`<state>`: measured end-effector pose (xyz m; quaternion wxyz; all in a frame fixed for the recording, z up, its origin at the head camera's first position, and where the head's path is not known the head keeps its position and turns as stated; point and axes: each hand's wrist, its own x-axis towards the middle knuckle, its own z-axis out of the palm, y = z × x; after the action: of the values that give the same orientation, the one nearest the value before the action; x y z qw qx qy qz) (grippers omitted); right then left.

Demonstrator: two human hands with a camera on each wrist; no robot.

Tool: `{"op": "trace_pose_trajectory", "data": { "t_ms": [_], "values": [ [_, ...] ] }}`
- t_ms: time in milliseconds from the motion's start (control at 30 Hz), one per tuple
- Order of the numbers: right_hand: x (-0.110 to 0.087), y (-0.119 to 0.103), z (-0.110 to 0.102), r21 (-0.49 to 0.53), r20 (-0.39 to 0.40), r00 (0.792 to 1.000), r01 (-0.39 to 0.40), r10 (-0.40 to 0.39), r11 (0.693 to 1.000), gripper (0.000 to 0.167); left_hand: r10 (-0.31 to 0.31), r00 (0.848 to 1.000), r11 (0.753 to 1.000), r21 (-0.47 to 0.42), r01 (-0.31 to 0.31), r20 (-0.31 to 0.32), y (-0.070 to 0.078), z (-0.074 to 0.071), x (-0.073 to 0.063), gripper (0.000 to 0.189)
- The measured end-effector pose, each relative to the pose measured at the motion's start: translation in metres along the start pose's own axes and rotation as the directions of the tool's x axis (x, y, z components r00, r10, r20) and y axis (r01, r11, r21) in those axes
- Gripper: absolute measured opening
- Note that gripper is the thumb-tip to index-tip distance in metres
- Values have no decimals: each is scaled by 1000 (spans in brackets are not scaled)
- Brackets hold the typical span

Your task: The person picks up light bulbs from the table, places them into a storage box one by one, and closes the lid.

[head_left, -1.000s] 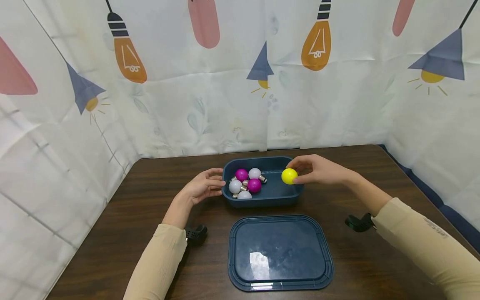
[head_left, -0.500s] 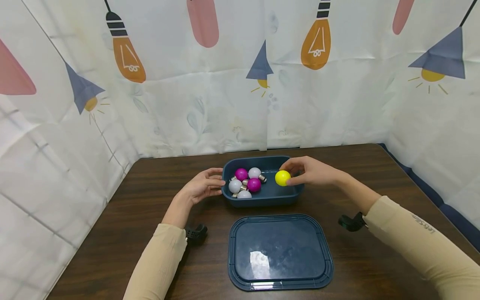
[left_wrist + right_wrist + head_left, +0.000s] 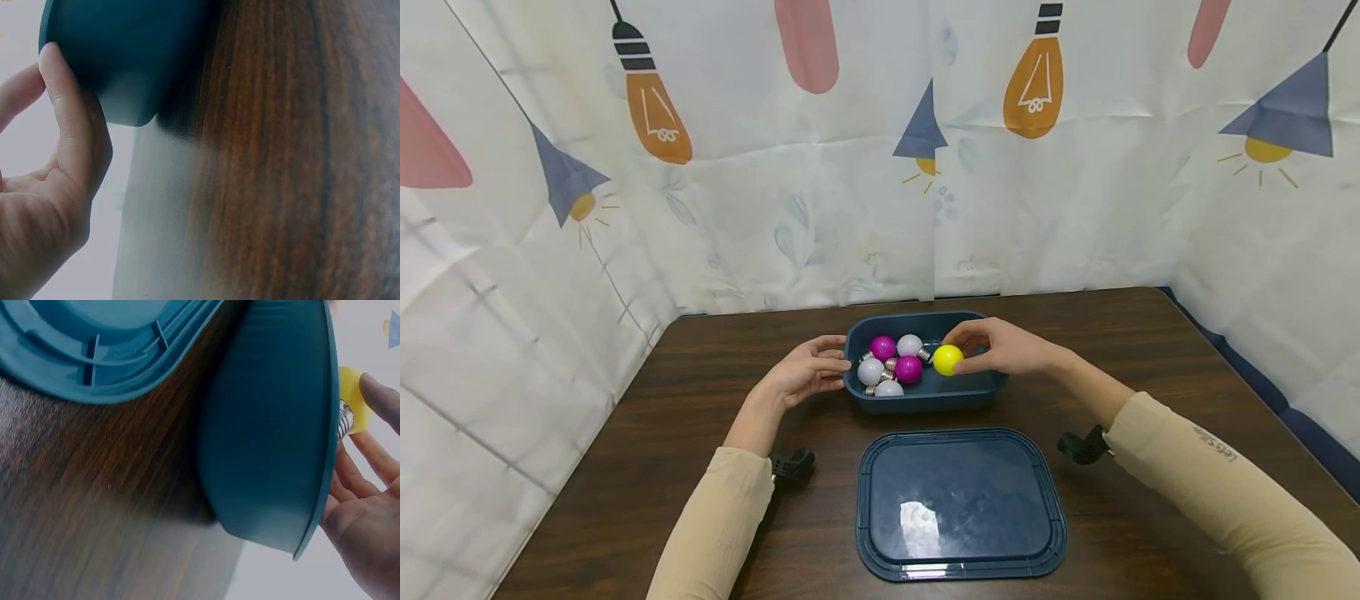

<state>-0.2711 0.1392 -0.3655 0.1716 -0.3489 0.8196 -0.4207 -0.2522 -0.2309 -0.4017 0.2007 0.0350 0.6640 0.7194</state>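
In the head view a dark blue plastic box (image 3: 925, 407) stands on the table, holding two magenta light bulbs, a front one (image 3: 908, 369) and a back one (image 3: 882, 347), plus white bulbs (image 3: 870, 372). My right hand (image 3: 1003, 347) pinches a yellow light bulb (image 3: 948, 360) between thumb and fingers over the box's right half. Its metal screw base (image 3: 345, 419) shows past the rim in the right wrist view. At the box's left end, my left hand (image 3: 808, 372) rests its extended fingertips against the wall and rim; the left wrist view shows one fingertip (image 3: 52, 52) right at the rim.
A dark blue lid (image 3: 961, 500) with a raised edge lies flat on the brown wooden table (image 3: 647, 467), just in front of the box. Behind the table hangs a white patterned curtain (image 3: 850, 208).
My right hand has carried the yellow bulb leftward and slightly toward me, from the box's right end closer to the other bulbs. The left hand and the box have stayed still.
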Motion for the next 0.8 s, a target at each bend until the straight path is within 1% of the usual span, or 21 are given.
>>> {"op": "trace_pose_trajectory", "data": {
  "t_ms": [267, 533, 800],
  "values": [
    [9, -3, 11, -2, 18, 1000, 9, -9, 1000, 40, -1, 1000, 1000, 1, 1, 5, 1, 1, -1, 60],
    [15, -5, 18, 8, 31, 999, 40, -40, 999, 40, 0, 1000, 1000, -10, 0, 16, 2, 0, -1, 60],
    [23, -3, 25, -14, 29, 999, 21, -20, 1000, 38, 9, 1000, 1000, 0, -9, 15, 0, -1, 1, 59]
  ]
}}
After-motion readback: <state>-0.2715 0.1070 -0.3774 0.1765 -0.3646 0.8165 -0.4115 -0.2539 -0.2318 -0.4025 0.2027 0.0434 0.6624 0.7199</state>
